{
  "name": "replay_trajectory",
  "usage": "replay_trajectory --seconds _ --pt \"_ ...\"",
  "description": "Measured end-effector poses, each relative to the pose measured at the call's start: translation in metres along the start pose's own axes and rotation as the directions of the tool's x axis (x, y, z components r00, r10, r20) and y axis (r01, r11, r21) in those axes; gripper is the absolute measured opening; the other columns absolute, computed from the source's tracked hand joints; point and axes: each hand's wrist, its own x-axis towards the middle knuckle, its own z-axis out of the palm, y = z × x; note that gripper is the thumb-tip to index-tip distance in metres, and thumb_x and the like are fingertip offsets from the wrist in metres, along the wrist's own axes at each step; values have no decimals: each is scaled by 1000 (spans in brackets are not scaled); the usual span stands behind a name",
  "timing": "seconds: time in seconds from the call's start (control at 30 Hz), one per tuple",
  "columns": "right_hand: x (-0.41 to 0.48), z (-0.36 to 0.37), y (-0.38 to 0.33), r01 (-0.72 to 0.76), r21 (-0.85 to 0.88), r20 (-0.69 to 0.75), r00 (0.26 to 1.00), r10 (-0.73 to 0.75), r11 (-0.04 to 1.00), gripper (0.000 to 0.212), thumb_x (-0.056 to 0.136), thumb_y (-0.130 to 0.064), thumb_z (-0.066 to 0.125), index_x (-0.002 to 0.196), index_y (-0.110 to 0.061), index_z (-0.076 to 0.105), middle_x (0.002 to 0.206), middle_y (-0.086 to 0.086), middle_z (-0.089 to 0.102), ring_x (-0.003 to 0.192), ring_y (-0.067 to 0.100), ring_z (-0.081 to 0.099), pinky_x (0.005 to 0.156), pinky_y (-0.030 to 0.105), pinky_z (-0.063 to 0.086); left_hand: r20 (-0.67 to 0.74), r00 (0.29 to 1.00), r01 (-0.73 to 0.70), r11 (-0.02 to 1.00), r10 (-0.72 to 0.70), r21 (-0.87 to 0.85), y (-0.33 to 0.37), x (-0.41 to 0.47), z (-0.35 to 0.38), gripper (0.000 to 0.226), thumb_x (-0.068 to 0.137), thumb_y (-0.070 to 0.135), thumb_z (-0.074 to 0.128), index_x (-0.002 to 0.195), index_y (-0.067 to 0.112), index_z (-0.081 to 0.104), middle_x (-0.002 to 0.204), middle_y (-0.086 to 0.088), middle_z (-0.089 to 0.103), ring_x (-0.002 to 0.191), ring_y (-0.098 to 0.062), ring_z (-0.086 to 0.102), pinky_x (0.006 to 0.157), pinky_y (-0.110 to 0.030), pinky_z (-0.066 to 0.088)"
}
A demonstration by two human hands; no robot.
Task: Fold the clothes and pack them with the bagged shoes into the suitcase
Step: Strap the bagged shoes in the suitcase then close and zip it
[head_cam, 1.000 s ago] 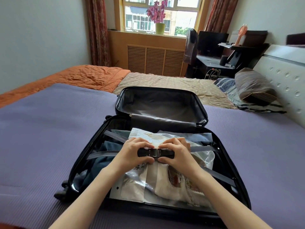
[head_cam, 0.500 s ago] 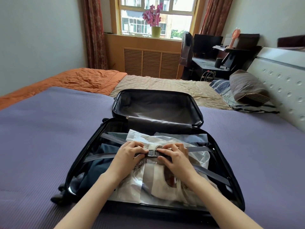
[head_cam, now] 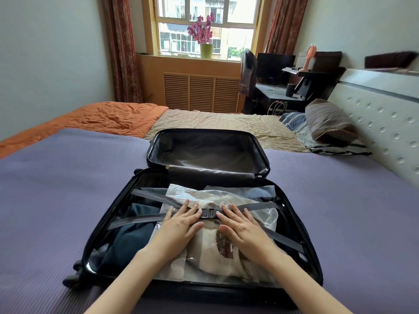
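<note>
Suitcase [head_cam: 110,219] open on bed [head_cam: 68,189]; folded clothes [head_cam: 131,232] and bagged shoes [head_cam: 215,252] lie inside, under straps whose buckle [head_cam: 207,213] appears joined; left hand [head_cam: 179,225] and right hand [head_cam: 242,227] press flat beside it, fingers spread, gripping nothing; apparently only closing remains.

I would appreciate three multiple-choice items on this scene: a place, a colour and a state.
1. Where do the bagged shoes lie? A. in the near half of the suitcase B. in its lid C. on the pillow
2. The cover under the suitcase is: A. orange B. purple C. white
3. The strap buckle is: A. undone B. joined C. missing
Answers: 1 A, they sit under the straps; 2 B, purple shows all round; 3 B, its halves meet between the left hand and right hand.
</note>
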Motion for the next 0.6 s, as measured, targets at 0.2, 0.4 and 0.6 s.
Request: replay_trajectory --seconds 0.2,0.4,0.6 --pt "-2 -6 1 -3 50 25 1000 2 999 94 70 -81 -9 149 -38 15 156 -18 -3 142 -2 -15 114 25 -17 -179 983 46 997 -35 55 24 19 -6 50 98 51 26 131 24 52 158 1 15 146 -9 2 117 -36 1" --pt "3 -38 45 -187 387 -258 918 301 903 50 99 -42 41 144 -20 40 154 -8 26 143 7 19 119 32 14 -76 996 41 997 -35 70 57 62 10 51 101 46 26 148 28 27 159 2 4 146 -10 -3 117 -43 -6" --pt "21 -80 118 -440 590 -170 753 636 677 45 100 -29 45 137 -3 46 131 11 55 128 27 46 103 33 35 -152 985 107 984 -85 141 74 84 46 88 81 74 -10 145 29 31 155 10 24 144 -5 13 117 -35 3"
